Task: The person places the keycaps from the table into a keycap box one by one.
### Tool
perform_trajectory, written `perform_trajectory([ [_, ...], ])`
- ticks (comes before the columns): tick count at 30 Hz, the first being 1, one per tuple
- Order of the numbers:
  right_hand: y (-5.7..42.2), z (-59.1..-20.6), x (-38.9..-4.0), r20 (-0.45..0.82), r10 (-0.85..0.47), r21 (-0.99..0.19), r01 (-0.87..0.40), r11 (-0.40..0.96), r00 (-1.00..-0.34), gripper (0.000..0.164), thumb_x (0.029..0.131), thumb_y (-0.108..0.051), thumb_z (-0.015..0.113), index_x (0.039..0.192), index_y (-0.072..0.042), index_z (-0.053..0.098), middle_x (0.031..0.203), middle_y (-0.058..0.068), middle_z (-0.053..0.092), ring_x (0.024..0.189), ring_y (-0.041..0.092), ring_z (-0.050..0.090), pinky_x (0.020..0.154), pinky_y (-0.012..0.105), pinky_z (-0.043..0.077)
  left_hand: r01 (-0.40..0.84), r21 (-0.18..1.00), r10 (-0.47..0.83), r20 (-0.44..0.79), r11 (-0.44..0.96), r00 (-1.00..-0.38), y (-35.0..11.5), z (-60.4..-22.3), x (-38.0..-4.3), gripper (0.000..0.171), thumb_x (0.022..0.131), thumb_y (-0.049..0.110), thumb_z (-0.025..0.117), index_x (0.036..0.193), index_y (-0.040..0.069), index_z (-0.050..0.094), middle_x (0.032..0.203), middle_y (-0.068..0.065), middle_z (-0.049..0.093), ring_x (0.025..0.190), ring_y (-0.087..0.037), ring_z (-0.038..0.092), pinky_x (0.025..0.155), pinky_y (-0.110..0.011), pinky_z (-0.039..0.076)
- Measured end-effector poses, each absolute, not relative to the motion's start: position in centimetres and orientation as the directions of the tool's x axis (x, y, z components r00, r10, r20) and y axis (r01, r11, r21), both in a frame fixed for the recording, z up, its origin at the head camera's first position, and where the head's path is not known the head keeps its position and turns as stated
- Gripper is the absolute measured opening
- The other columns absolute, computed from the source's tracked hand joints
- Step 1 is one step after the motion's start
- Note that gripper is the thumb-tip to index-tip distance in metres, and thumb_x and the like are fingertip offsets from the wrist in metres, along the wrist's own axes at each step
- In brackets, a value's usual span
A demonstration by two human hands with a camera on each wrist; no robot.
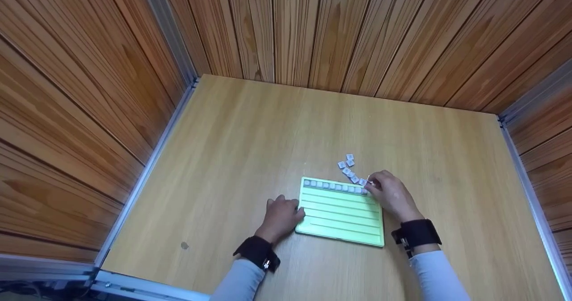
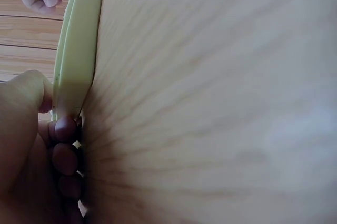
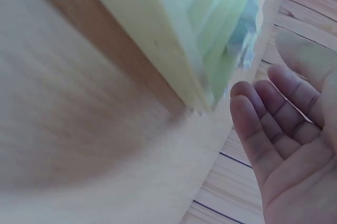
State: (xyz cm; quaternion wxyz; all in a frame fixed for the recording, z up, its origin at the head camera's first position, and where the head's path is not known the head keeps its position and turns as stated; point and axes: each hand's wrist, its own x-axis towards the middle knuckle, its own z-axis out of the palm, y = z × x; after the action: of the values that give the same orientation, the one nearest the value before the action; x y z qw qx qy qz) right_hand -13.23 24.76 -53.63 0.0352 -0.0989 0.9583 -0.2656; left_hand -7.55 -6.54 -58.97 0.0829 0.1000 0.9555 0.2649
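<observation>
A pale green ridged tray (image 1: 339, 220) lies on the table, with a row of small white square tiles (image 1: 332, 186) in its far groove. My left hand (image 1: 281, 216) grips the tray's left edge; the left wrist view shows the thumb on the rim and curled fingers against the side wall (image 2: 79, 50). At the far right corner, my right hand (image 1: 393, 196) pinches a small white tile at the row's end, mostly hidden by the fingertips. In the right wrist view the right hand's fingers (image 3: 284, 124) are bent beside the tray's corner, the tile not visible there.
Several loose white tiles (image 1: 346, 171) lie on the table (image 1: 250, 135) just beyond the tray. Wood-panelled walls (image 1: 295, 32) with metal frame strips (image 1: 147, 171) enclose the table at the back and sides. A small dark spot (image 1: 184, 245) marks the table at front left.
</observation>
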Motion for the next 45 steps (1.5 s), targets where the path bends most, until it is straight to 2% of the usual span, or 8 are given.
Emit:
perform_trajectory([
  [8,25.5,-52.7,-13.5,-0.083,-0.137,-0.515,-0.076,0.854,-0.987,0.032,0.101,-0.018,0.06,0.127,0.001,0.062,0.123,0.019,0.06,0.11,0.036,0.06,0.089,0.052,0.05,0.133,0.521,0.232,-0.129,0.843,-0.964,-6.7,-58.7,-7.6,0.026,0.096,0.036,0.056,0.08,0.016,0.063,0.065,0.006,0.052,0.074,-0.017,0.042,0.076,-0.039,0.03],
  [13,25.8,-52.5,-13.6,-0.11,-0.153,-0.501,-0.078,0.862,-0.982,0.041,0.1,-0.015,0.059,0.137,0.002,0.053,0.138,0.025,0.051,0.124,0.044,0.054,0.098,0.058,0.046,0.138,0.52,0.233,-0.121,0.843,-0.965,-6.6,-58.8,-7.6,0.025,0.095,0.035,0.056,0.079,0.016,0.062,0.066,0.005,0.054,0.074,-0.018,0.043,0.076,-0.039,0.031],
  [17,25.9,-52.5,-13.8,-0.128,-0.169,-0.497,-0.084,0.864,-0.977,0.045,0.099,-0.014,0.059,0.14,0.003,0.051,0.139,0.027,0.049,0.127,0.046,0.051,0.102,0.06,0.041,0.147,0.516,0.233,-0.106,0.844,-0.967,-6.6,-58.8,-7.6,0.025,0.094,0.034,0.057,0.078,0.016,0.062,0.066,0.004,0.056,0.073,-0.018,0.042,0.074,-0.039,0.03],
  [24,25.9,-52.9,-14.6,-0.114,-0.22,-0.493,-0.137,0.859,-0.969,0.043,0.097,-0.011,0.063,0.137,0.002,0.054,0.134,0.025,0.053,0.123,0.044,0.054,0.1,0.058,0.044,0.143,0.518,0.228,-0.103,0.843,-0.968,-6.6,-59.0,-7.6,0.026,0.095,0.034,0.056,0.081,0.014,0.065,0.066,0.005,0.057,0.072,-0.017,0.041,0.073,-0.038,0.029],
  [30,25.8,-53.2,-15.5,-0.183,-0.227,-0.526,-0.1,0.845,-0.957,0.044,0.096,-0.012,0.065,0.137,0.0,0.054,0.134,0.022,0.053,0.122,0.042,0.057,0.097,0.056,0.047,0.143,0.524,0.234,-0.112,0.84,-0.966,-6.5,-58.9,-7.5,0.025,0.095,0.033,0.057,0.083,0.013,0.067,0.068,0.004,0.059,0.071,-0.017,0.039,0.073,-0.038,0.028],
  [33,25.7,-53.4,-15.9,-0.196,-0.231,-0.512,-0.102,0.853,-0.953,0.042,0.096,-0.013,0.066,0.135,0.0,0.057,0.13,0.021,0.056,0.117,0.04,0.059,0.095,0.055,0.047,0.133,0.519,0.232,-0.131,0.845,-0.964,-6.5,-58.9,-7.5,0.026,0.096,0.035,0.056,0.088,0.013,0.069,0.071,0.004,0.061,0.073,-0.017,0.04,0.075,-0.038,0.029],
  [38,25.6,-53.5,-16.5,-0.237,-0.245,-0.488,-0.103,0.867,-0.94,0.037,0.095,-0.011,0.067,0.13,0.0,0.06,0.123,0.019,0.058,0.107,0.034,0.058,0.091,0.053,0.047,0.119,0.527,0.226,-0.144,0.842,-0.963,-6.4,-58.9,-7.6,0.025,0.095,0.034,0.057,0.085,0.014,0.068,0.067,0.005,0.056,0.074,-0.017,0.041,0.075,-0.038,0.029],
  [45,25.3,-53.3,-17.4,-0.285,-0.254,-0.458,-0.101,0.883,-0.924,0.033,0.093,-0.01,0.068,0.125,-0.001,0.064,0.12,0.019,0.059,0.106,0.035,0.057,0.09,0.053,0.047,0.118,0.533,0.227,-0.145,0.838,-0.963,-6.5,-58.9,-7.6,0.026,0.095,0.034,0.057,0.093,0.012,0.072,0.07,0.006,0.056,0.074,-0.017,0.041,0.075,-0.038,0.029],
])
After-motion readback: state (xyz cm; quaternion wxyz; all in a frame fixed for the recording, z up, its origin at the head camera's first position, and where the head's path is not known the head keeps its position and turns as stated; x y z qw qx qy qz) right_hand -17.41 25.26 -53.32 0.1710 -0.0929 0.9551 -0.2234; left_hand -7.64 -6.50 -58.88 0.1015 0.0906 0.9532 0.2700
